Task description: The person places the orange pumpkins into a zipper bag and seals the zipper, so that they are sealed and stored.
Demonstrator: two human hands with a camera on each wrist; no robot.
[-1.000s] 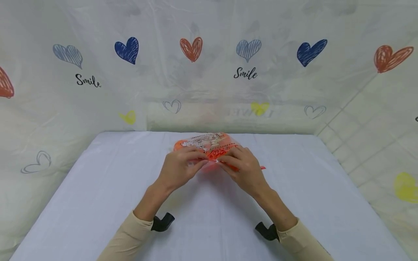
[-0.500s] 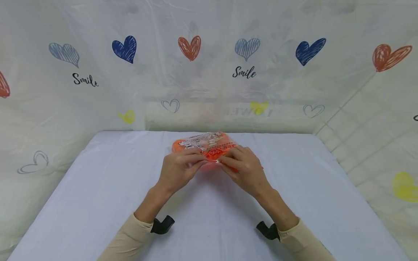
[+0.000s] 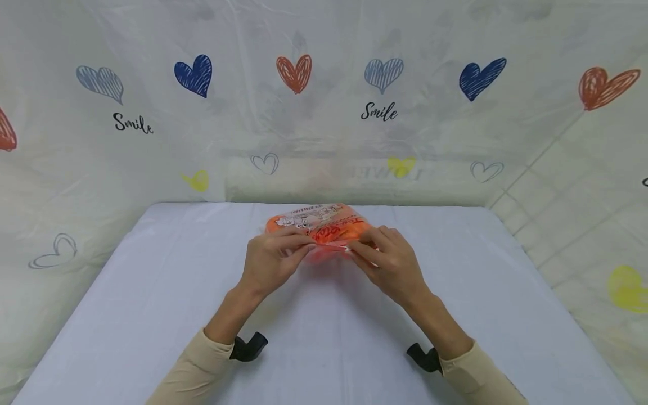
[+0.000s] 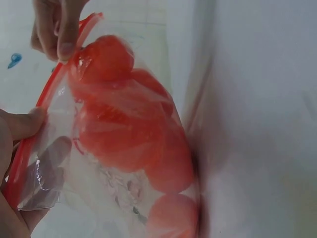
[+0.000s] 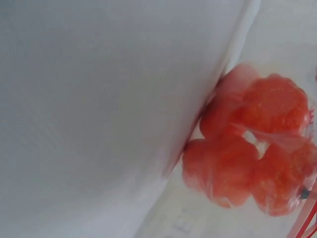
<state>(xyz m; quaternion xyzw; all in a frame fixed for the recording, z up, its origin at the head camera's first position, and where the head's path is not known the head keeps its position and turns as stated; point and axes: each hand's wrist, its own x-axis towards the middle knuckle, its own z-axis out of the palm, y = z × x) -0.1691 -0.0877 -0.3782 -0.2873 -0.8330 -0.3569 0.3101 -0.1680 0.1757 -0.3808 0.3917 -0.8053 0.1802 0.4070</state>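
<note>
A clear zip bag (image 3: pixel 331 216) with printed drawings and red lettering sits near the table's far edge. Its red zip strip (image 4: pixel 52 82) runs along the side toward the person. Inside are several rounded, lumpy orange-red pieces (image 4: pixel 121 129), also pressed against the plastic in the right wrist view. At the strip's left part, my left hand (image 3: pixel 270 261) pinches it between thumb and fingers. My right hand (image 3: pixel 392 267) pinches the strip farther right, and a short stretch of it shows between the two hands. The right wrist view does not show the right hand.
A white cloth covers the table (image 3: pixel 324 349). Behind it hangs a pale sheet (image 3: pixel 334 34) printed with hearts and words. Black curved mounts (image 3: pixel 248 347) stick out at both wrists, by the beige sleeves (image 3: pixel 192 371).
My right hand has slid to the right along the strip, and my left hand has shifted slightly left. The gap between the fingertips is wider, with more of the strip showing.
</note>
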